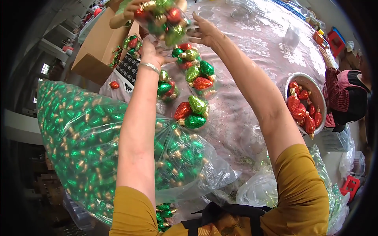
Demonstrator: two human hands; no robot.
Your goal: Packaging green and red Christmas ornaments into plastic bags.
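Note:
At the far side, a clear container of red, green and light-green glitter bulb ornaments (pixel 165 23) is raised, blurred by motion. A co-worker's hand (pixel 133 10) is on its left side. My left hand (pixel 153 54), a bangle at its wrist, lies just below the container with fingers apart. Right of it, my right hand (pixel 204 31) is spread, fingertips close to the container's edge; whether they touch it I cannot tell. Below, filled clear cups (pixel 168 87) stand on the table, and a trio of bulbs (pixel 193 112) sits nearest me.
A large clear bag of green bulbs (pixel 86 137) covers the near left. An open cardboard box (pixel 92 43) stands at the far left beside a black patterned sheet (pixel 128 70). At the right, a metal bowl (pixel 289 84) of red bulbs sits near another person (pixel 348 94).

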